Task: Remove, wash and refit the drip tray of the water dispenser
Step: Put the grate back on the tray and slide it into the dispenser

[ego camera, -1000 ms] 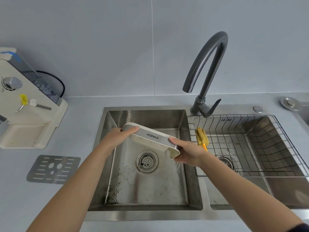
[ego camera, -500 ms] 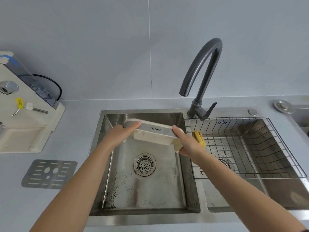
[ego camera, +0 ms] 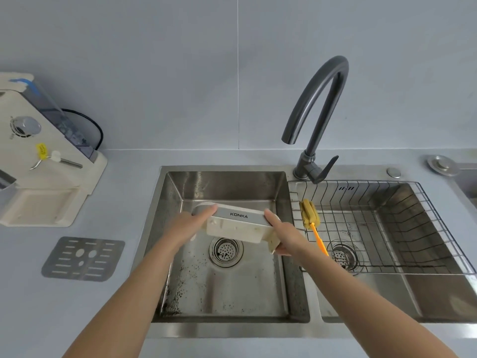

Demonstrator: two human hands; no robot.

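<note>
Drip tray (ego camera: 238,226) tipped over the left sink basin (ego camera: 227,288).
Left hand (ego camera: 189,228) and right hand (ego camera: 282,235) clasp its ends, fingers wrapped tight.

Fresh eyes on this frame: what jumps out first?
The drip tray, tipped over the left sink basin and gripped at its ends by the left hand and right hand. Next, the dark arched faucet behind the divider, its spout out over the left basin, no water visible. On the counter at left, the perforated metal grate lies flat before the water dispenser.
</note>
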